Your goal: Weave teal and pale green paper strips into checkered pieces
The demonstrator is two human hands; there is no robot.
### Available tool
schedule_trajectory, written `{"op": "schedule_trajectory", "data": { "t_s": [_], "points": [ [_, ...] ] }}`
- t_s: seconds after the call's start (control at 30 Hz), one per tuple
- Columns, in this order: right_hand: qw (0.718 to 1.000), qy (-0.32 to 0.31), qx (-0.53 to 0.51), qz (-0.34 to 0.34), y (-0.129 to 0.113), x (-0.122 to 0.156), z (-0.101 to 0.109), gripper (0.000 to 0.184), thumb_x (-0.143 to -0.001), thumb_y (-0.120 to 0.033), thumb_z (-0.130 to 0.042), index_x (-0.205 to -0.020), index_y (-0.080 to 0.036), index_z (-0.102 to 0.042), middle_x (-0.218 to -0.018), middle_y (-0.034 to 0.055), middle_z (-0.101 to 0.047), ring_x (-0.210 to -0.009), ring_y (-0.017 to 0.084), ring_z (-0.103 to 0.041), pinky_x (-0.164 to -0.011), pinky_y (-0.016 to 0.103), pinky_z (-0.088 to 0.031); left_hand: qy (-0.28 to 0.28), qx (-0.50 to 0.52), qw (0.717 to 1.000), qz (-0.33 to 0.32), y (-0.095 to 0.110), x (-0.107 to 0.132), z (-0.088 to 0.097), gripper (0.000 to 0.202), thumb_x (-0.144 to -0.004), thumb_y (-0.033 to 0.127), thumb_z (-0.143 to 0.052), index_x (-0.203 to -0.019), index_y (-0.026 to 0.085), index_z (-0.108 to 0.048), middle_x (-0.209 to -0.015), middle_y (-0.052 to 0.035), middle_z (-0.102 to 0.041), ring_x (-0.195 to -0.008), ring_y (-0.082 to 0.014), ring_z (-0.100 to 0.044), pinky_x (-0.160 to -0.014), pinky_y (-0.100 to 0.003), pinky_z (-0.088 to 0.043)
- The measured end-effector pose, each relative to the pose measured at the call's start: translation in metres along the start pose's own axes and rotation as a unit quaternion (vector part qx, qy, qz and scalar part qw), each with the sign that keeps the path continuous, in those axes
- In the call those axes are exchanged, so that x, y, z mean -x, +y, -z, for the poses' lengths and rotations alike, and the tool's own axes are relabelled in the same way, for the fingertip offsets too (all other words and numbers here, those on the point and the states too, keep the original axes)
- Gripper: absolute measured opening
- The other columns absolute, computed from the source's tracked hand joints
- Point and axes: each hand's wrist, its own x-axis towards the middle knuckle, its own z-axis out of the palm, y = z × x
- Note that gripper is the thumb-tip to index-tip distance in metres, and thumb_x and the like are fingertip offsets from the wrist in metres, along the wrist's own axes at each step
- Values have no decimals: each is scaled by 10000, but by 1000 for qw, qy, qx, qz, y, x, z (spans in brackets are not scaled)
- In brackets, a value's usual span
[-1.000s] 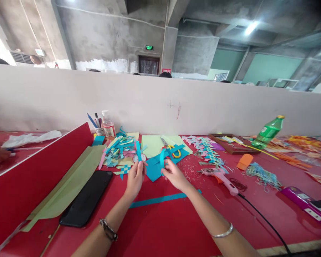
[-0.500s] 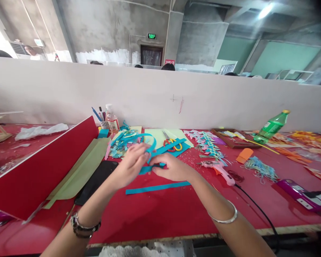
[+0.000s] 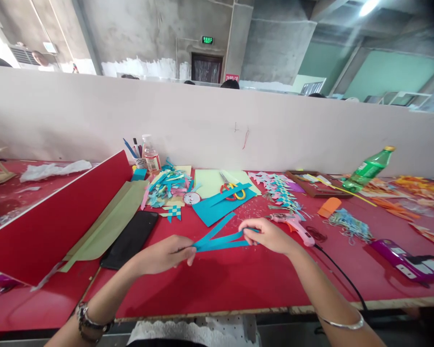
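Several narrow blue paper strips (image 3: 222, 239) stretch between my two hands, low over the red table. My left hand (image 3: 169, 251) is closed on their left ends, where they come together. From there the strips fan out to the right, one of them slanting up and away. My right hand (image 3: 267, 234) pinches a strip at the right side, its fingers closed. Beyond my hands lies a wider blue paper sheet (image 3: 211, 207) with scissors (image 3: 235, 191) with red and yellow handles on it. A small woven checkered piece (image 3: 173, 211) lies left of the sheet.
A pink glue gun (image 3: 294, 226) lies to my right, its black cord running to the table's front edge. A black phone-like slab (image 3: 130, 241) lies left. Farther off are paper scraps (image 3: 168, 188), a green bottle (image 3: 369, 171) and a purple power strip (image 3: 401, 260).
My hands have moved apart and nearer to me, pulling the strips out between them. The curled strip is now straighter. The lone strip in front no longer lies by itself.
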Motion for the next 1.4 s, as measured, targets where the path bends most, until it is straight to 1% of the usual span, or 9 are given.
{"op": "schedule_trajectory", "data": {
  "t_s": [0.13,0.23,0.43,0.57,0.67,0.8,0.93,1.2,1.4],
  "points": [
    [998,21,24,-60,32,10,5,206,-763,-280,-382,-812,-143,-528,-528,-24,-497,-489,96,-474,-478,208,-363,11,-162,987,17,-30,-6,-6,314,-829,282,-297,-707,170,-564,-691,-27,-583,-636,-120,-523,-595,-196,-356],
    [984,49,152,-78,45,15,5,208,-769,-261,-367,-765,-162,-550,-559,-3,-532,-529,119,-508,-511,226,-373,34,-282,958,46,-45,-8,-8,269,-817,243,-326,-754,157,-572,-775,-68,-587,-692,-152,-535,-618,-227,-358],
    [847,281,446,-73,38,17,-22,258,-767,-232,-384,-964,-152,-530,-920,123,-559,-899,228,-500,-748,339,-389,39,-319,947,21,-51,-5,-3,177,-777,256,-416,-794,175,-572,-826,-55,-555,-736,-155,-520,-671,-251,-376],
    [888,174,422,53,27,12,-54,426,-757,-292,-424,-1180,-247,-391,-1175,76,-434,-1090,215,-384,-877,352,-348,69,-250,966,13,-53,7,16,157,-757,271,-439,-821,197,-561,-937,-41,-527,-815,-142,-500,-737,-238,-377],
    [911,85,399,61,28,8,-72,488,-761,-361,-423,-1233,-316,-308,-1301,34,-302,-1188,216,-265,-925,378,-303,149,-240,958,54,-62,27,38,210,-788,290,-368,-880,196,-532,-981,-42,-522,-887,-148,-482,-792,-243,-359],
    [908,64,413,27,36,2,-78,418,-799,-370,-360,-1214,-329,-341,-1312,44,-294,-1200,230,-244,-938,443,-250,280,-355,855,253,-90,65,63,286,-773,300,-389,-1002,154,-481,-1065,-110,-493,-956,-222,-455,-787,-300,-347],
    [900,80,428,24,38,-4,-75,395,-807,-353,-353,-1200,-320,-366,-1276,64,-350,-1174,236,-288,-920,464,-256,261,-389,775,424,-119,92,69,350,-759,337,-387,-1003,103,-477,-963,-157,-535,-862,-249,-498,-680,-292,-371],
    [887,97,449,40,38,-20,-70,329,-811,-259,-363,-1129,-296,-440,-1166,69,-450,-1074,222,-395,-891,464,-269,228,-352,812,406,-137,98,75,339,-772,295,-334,-957,70,-508,-856,-143,-562,-724,-189,-521,-602,-223,-351],
    [880,119,457,49,40,-28,-69,316,-804,-223,-371,-1100,-294,-458,-1107,61,-477,-1031,206,-422,-879,443,-280,267,-312,829,379,-131,94,75,288,-778,255,-339,-936,102,-523,-860,-103,-594,-738,-161,-528,-606,-191,-341]
  ]
}}
